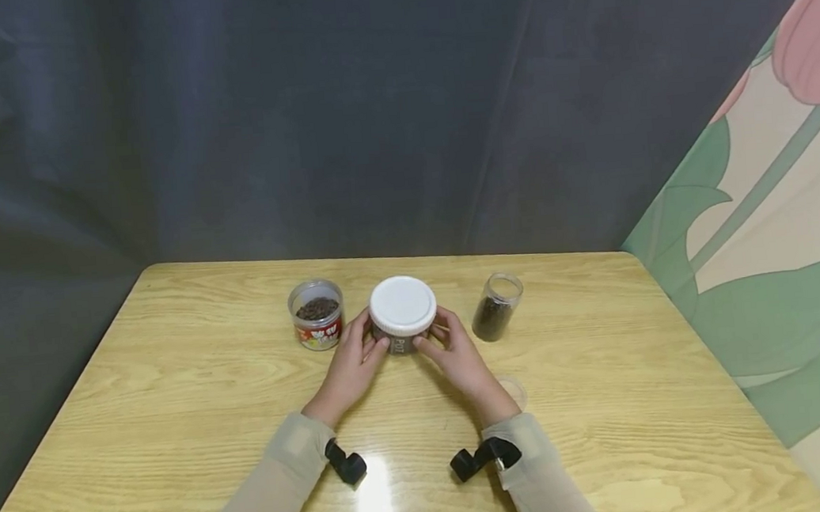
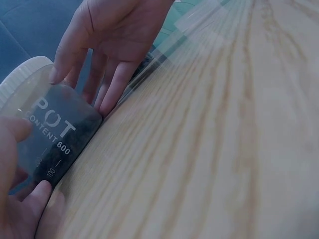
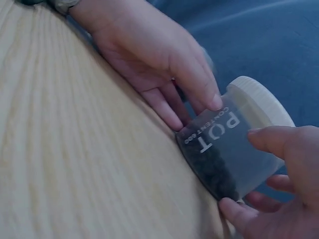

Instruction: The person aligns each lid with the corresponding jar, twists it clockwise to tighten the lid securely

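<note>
A see-through jar [image 1: 403, 342] with a white screw lid [image 1: 402, 302] stands upright on the table between both hands. White lettering "POT CONTENT 600" shows on its wall, and dark grains [image 3: 212, 172] lie in its lower part. The left hand [image 1: 349, 365] holds the jar's left side, thumb toward the front. From the other side, the right hand [image 1: 462, 361] holds it too, its thumb [image 3: 271, 141] against the wall in the right wrist view. The lid sits on the jar's top. Fingers behind the jar are partly hidden.
Left of the hands stands an open clear tub [image 1: 318, 326] with a red label and brown bits inside. At the right is an open clear jar [image 1: 494, 313] of dark grains. A clear round lid [image 1: 514, 393] lies by the right wrist, partly hidden. A dark curtain [image 1: 343, 118] hangs behind the table.
</note>
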### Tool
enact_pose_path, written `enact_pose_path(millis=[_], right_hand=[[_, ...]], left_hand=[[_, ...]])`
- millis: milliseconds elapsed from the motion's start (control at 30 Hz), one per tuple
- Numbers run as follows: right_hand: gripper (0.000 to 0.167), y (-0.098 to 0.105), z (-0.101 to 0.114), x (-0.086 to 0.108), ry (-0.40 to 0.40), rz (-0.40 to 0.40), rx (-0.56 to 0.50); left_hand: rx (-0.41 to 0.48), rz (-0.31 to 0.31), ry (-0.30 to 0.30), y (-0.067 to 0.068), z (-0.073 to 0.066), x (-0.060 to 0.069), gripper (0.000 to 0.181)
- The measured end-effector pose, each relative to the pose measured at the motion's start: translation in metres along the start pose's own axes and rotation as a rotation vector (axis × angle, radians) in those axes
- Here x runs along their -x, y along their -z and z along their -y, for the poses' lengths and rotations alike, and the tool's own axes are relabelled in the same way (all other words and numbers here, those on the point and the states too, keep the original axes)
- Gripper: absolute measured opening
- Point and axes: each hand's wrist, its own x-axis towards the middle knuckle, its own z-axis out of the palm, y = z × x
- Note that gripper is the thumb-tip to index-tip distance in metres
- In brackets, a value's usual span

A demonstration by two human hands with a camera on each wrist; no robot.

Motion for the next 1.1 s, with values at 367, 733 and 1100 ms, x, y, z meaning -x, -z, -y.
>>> enact_pose_path(millis=[367, 733, 1100], right_hand=[[0.080, 0.021, 0.033, 0.006, -0.154, 0.080, 0.207], [0.059, 0.059, 0.076, 0.032, -0.094, 0.282, 0.631], [0.065, 0.097, 0.093, 0.053, -0.214, 0.282, 0.766]], left_hand=[[0.003, -0.038, -0.032, 0.001, 0.002, -0.001, 0.060], [-0.095, -0.179, -0.329, 0.001, 0.000, 0.005, 0.061], [-0.290, -0.292, -0.740, -0.017, -0.024, 0.004, 0.042]])
